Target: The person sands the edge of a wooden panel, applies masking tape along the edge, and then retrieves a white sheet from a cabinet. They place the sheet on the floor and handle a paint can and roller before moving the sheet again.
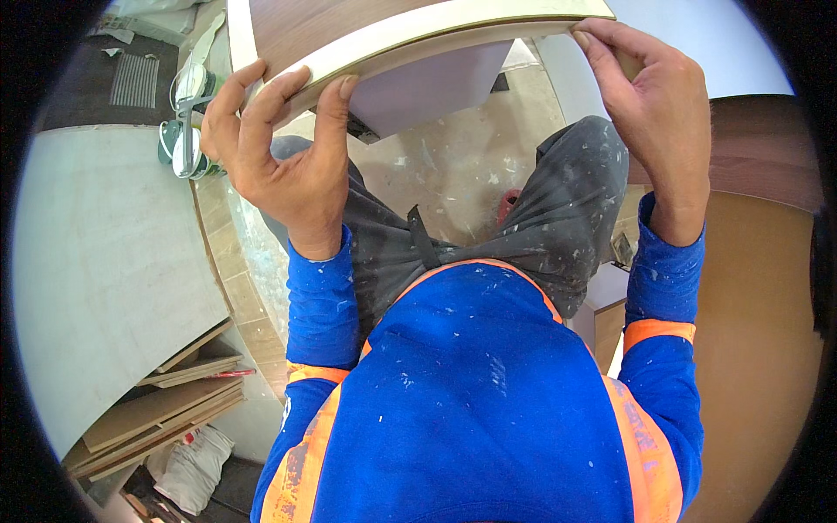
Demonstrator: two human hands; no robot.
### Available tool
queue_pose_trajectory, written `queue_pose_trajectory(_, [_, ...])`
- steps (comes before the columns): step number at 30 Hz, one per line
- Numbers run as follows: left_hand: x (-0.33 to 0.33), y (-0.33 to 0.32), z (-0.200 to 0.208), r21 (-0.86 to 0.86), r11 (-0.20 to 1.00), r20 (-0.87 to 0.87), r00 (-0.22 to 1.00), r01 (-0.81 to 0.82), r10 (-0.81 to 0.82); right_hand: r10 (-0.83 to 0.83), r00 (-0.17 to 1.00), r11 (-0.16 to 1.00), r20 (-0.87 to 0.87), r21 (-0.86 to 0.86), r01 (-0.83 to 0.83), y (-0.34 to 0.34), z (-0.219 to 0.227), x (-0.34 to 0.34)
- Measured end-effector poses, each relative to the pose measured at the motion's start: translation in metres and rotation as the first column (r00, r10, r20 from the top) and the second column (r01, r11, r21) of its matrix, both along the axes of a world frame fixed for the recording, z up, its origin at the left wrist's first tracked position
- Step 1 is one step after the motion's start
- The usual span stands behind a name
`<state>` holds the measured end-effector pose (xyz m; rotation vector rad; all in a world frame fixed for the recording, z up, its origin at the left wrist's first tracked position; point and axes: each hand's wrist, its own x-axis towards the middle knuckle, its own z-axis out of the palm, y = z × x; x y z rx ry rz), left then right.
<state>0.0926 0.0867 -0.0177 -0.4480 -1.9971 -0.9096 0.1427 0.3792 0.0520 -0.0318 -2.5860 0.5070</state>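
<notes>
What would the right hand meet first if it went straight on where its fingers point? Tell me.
The right hand would meet the near right corner of the pale-edged panel; it seems to touch there, though depth is unclear.

At twelve o'clock we see a flat brown board with wood lines on it (323,26). A long, thin, cream-coloured strip (453,23) runs along its near side, from between ten and eleven o'clock up to about one o'clock. It looks a little bent, and its one o'clock end sits higher. Under its top we can see a dark line, then a paler band. Our left hand (292,166) touches the strip near eleven o'clock. Our right hand (658,100) pinches its one o'clock end with thumb and finger.
</notes>
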Motion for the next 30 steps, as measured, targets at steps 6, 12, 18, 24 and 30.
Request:
queue_pose_trajectory(6, [-0.0080,-0.0021,-0.0046,0.068,0.995,-0.037,0.997,0.076,-0.074,-0.007,1.000,1.000,0.016,-0.022,0.008,0.0005,0.0009,-0.0001])
queue_pose_trajectory(12, [-0.0076,-0.0029,-0.0061,0.072,0.995,-0.031,0.997,0.074,-0.072,-0.024,0.999,0.999,0.026,-0.027,0.024,-0.0013,0.0013,0.0004])
queue_pose_trajectory(18, [-0.0069,-0.0013,-0.0055,0.090,0.993,-0.024,0.997,0.078,-0.076,-0.023,0.999,0.999,0.026,-0.028,0.024,-0.0015,0.0011,0.0005])
queue_pose_trajectory(24, [-0.0074,-0.0020,-0.0058,0.087,0.993,-0.030,0.997,0.080,-0.077,-0.017,1.000,1.000,0.012,-0.019,0.017,-0.0018,0.0004,-0.0002])
queue_pose_trajectory(30, [-0.0066,-0.0017,-0.0050,0.079,0.994,-0.027,0.997,0.075,-0.073,-0.023,0.999,0.999,0.030,-0.049,0.024,-0.0015,0.0009,0.0003])
